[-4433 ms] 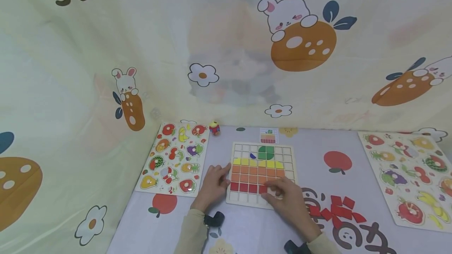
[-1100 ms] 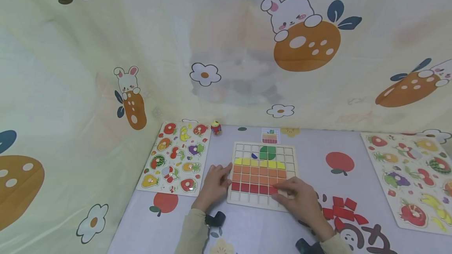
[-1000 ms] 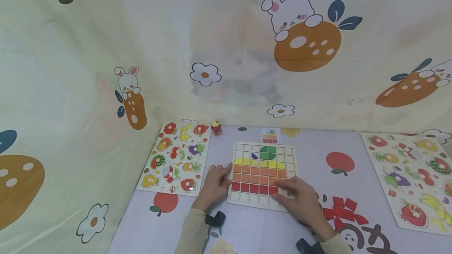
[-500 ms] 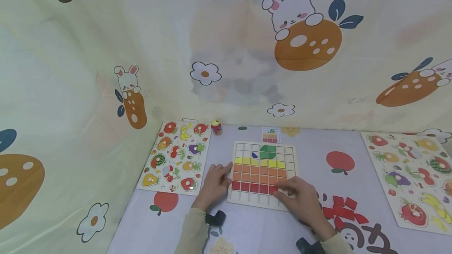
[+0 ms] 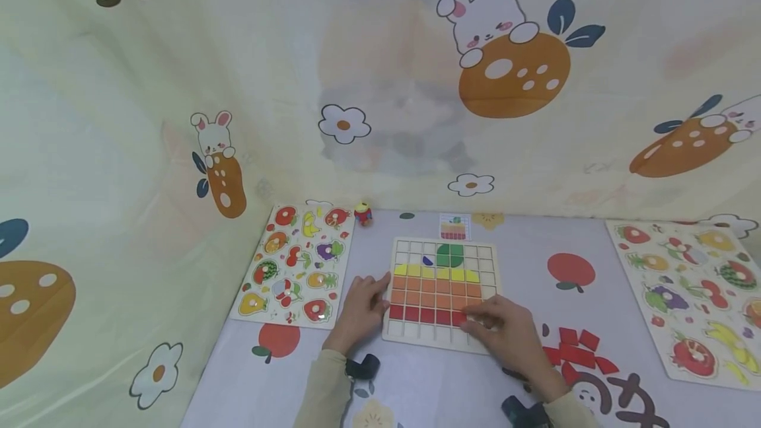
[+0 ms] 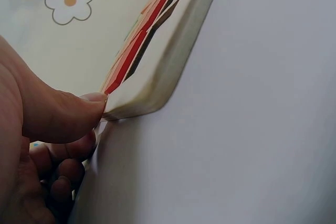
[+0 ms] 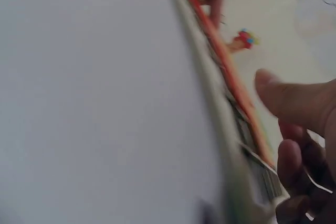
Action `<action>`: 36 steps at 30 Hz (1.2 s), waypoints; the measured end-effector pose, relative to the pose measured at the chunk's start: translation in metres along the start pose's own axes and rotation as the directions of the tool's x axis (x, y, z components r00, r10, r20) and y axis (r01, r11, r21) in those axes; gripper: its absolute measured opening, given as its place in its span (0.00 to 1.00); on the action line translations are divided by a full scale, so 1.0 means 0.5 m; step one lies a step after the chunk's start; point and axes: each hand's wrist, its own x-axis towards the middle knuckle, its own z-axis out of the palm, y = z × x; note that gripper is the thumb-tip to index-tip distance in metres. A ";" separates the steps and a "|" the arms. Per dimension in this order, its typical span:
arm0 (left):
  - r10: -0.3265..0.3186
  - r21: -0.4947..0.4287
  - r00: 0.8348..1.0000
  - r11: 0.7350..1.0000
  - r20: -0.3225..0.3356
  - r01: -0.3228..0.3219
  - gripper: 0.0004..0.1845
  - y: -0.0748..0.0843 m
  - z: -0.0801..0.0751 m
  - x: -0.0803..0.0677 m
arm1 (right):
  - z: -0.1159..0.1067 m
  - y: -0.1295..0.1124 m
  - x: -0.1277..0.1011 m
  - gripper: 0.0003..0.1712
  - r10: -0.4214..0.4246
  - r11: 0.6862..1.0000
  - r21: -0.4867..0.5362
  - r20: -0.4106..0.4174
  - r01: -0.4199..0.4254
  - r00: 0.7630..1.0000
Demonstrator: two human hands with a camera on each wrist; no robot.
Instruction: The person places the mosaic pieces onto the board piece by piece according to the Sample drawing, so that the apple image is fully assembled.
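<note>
A wooden grid board (image 5: 441, 243) lies mid-table, filled with a yellow row, orange rows, a red row, a green piece and a small blue piece. My left hand (image 5: 361, 306) rests against the board's left edge; in the left wrist view its thumb (image 6: 73, 116) presses the board's corner (image 6: 157, 77). My right hand (image 5: 505, 332) lies over the board's lower right, fingertips at the right end of the red row. In the right wrist view its thumb (image 7: 294, 98) hovers over the board edge (image 7: 220, 93). Any tile under those fingers is hidden.
Several loose red tiles (image 5: 577, 349) lie right of the board. Fruit peg puzzles sit at the left (image 5: 294, 263) and right (image 5: 689, 296). A small toy (image 5: 362, 214) and a pattern card (image 5: 453, 226) lie by the printed curtain behind.
The red row has grown rightward by about one tile since the oldest frame. My right hand has shifted right along that row; over the last second both hands hardly moved.
</note>
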 end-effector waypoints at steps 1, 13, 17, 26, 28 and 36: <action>0.000 0.001 1.000 1.000 -0.001 0.000 0.31 0.000 0.000 0.000 | -0.008 0.004 0.001 0.19 -0.016 1.000 0.006 -0.017 0.016 1.000; 0.001 0.006 1.000 1.000 -0.009 -0.001 0.31 -0.004 0.000 -0.002 | -0.185 0.096 -0.015 0.42 0.165 0.968 -0.225 0.238 -0.111 0.957; 0.000 0.003 1.000 1.000 -0.011 0.000 0.31 -0.007 -0.003 -0.003 | -0.198 0.129 -0.032 0.40 0.184 0.967 -0.226 0.285 -0.120 0.941; 0.020 0.001 1.000 1.000 -0.021 -0.020 0.31 -0.009 -0.001 0.000 | -0.177 0.144 -0.033 0.21 0.136 0.967 -0.237 0.169 -0.094 0.976; 0.019 0.000 1.000 1.000 -0.019 -0.019 0.31 -0.010 0.002 0.001 | -0.175 0.145 -0.032 0.21 0.146 0.965 -0.238 0.160 -0.106 0.976; 0.013 0.002 1.000 1.000 -0.016 -0.013 0.31 -0.010 0.009 0.002 | -0.168 0.149 -0.035 0.15 0.114 0.978 -0.181 0.042 -0.105 0.993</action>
